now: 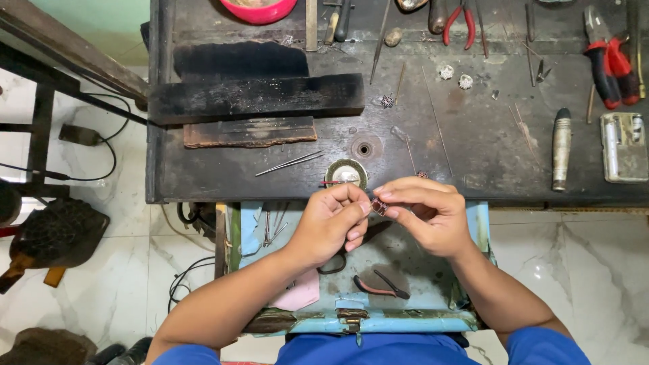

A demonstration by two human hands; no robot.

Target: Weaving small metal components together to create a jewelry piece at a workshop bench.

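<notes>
Both hands meet above the open blue drawer [481, 223]: left hand [331, 226] and right hand [429, 213] each pinch the small reddish-brown piece [379, 206] between fingertips, piece lying between them, equally near both.

A tiny dark reddish piece [379, 206] is pinched between both hands' fingertips.

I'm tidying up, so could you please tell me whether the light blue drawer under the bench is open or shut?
Open: the drawer is pulled out, with pliers lying inside.
</notes>
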